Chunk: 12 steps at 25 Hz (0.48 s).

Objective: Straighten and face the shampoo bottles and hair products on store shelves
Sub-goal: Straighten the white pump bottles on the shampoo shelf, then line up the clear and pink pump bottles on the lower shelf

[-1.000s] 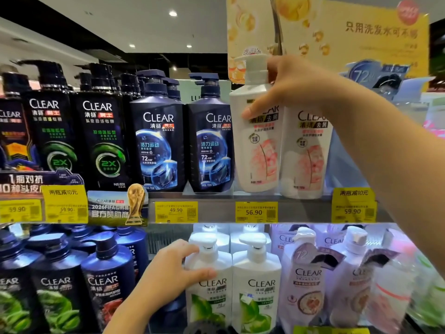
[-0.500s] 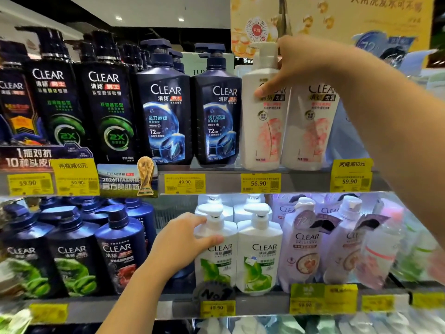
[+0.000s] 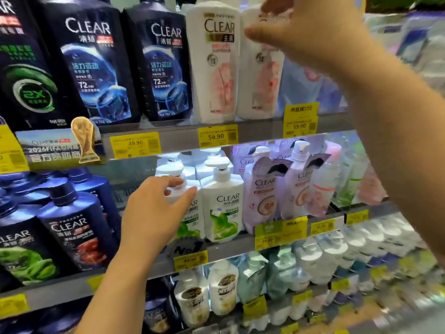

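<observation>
White pump bottle with the green leaf label (image 3: 190,210) is what your left hand (image 3: 154,213) has got: thumb across the front near the shoulder, fingers curling round the neck side, so a proper wrap-around hold. It's on the middle shelf (image 3: 240,244), touching its twin (image 3: 222,206) on the right, which faces straight out with CLEAR readable. Your palm hides most of the held one's label.

Your right hand (image 3: 305,32) is up at the top shelf (image 3: 255,131), blurry, fingers loosely spread with the thumb sticking out left. It's in front of the second white-and-pink bottle (image 3: 261,75), but I can't tell if it actually touches it; nothing looks pinched. The first white-and-pink bottle (image 3: 214,68) just left stands upright, label forward, next to two dark blue CLEAR bottles (image 3: 166,66).

Yellow price tags (image 3: 216,136) run along the shelf edges, and a trophy-shaped sign (image 3: 85,141) hangs at the left. Pinkish refill pouches (image 3: 262,196) sit right of the green-label pair.
</observation>
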Each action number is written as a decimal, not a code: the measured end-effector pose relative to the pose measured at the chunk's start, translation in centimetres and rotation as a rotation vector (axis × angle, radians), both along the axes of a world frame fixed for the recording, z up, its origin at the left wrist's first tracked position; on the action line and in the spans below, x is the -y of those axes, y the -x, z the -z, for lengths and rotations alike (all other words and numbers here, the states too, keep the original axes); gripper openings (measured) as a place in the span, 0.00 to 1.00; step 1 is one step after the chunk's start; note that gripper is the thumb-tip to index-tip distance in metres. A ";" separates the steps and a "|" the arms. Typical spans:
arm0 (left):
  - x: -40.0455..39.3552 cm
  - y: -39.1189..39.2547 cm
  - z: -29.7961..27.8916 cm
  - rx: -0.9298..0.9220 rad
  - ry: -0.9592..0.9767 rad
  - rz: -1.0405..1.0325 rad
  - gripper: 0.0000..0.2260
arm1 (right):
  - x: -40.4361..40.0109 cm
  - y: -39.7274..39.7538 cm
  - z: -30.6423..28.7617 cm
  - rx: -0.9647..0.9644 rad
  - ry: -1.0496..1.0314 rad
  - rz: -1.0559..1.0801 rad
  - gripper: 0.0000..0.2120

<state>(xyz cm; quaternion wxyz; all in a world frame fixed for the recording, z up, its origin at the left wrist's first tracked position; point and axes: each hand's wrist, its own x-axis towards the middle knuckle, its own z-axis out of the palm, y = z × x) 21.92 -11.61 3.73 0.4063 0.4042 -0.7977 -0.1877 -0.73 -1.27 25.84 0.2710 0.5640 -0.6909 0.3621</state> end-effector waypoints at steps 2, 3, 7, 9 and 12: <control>-1.8 1.5 0.2 -0.075 -0.037 0.087 0.13 | -3.6 0.9 2.4 0.095 0.006 -0.084 0.23; -2.7 2.4 0.3 -0.109 -0.073 0.134 0.12 | -5.3 1.5 3.8 0.167 -0.004 -0.132 0.22; -5.9 6.0 0.4 -0.137 -0.126 0.274 0.08 | -11.5 5.3 10.5 0.529 0.050 -0.186 0.14; -7.3 8.4 0.4 -0.111 -0.128 0.326 0.06 | -13.8 7.6 13.9 0.671 0.066 -0.169 0.09; -9.3 12.4 0.9 -0.066 -0.127 0.373 0.07 | -16.2 11.7 17.8 0.835 0.077 -0.129 0.06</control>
